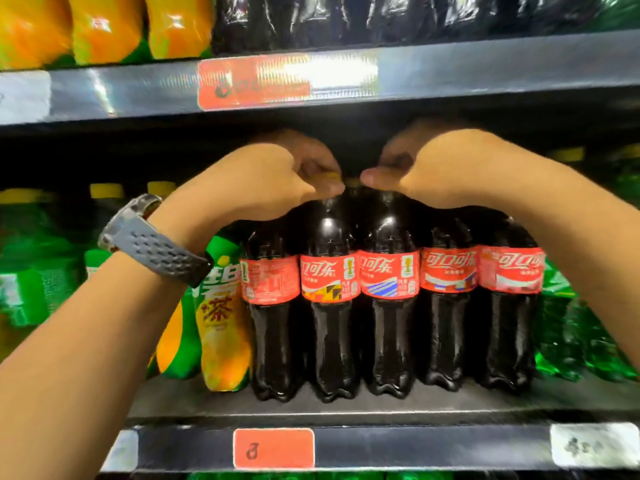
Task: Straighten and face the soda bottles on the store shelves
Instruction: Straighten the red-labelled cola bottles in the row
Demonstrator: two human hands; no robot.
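Several dark cola bottles with red labels stand in a row at the front of the middle shelf [346, 410]. My left hand [273, 178] pinches the yellow cap of the second cola bottle [330, 282]. My right hand [426, 168] grips the top of the third cola bottle [389, 275], whose cap is hidden under my fingers. The leftmost cola bottle [270, 282] shows the small-print side of its label. Two more cola bottles [446, 275] stand to the right under my right forearm with their logos facing out.
Green bottles with a yellow-and-green label [221, 306] stand left of the colas, and green bottles [575, 323] stand to the right. The upper shelf edge [450, 74] hangs close above my hands, carrying orange and dark bottles. Red price tags sit on both shelf edges.
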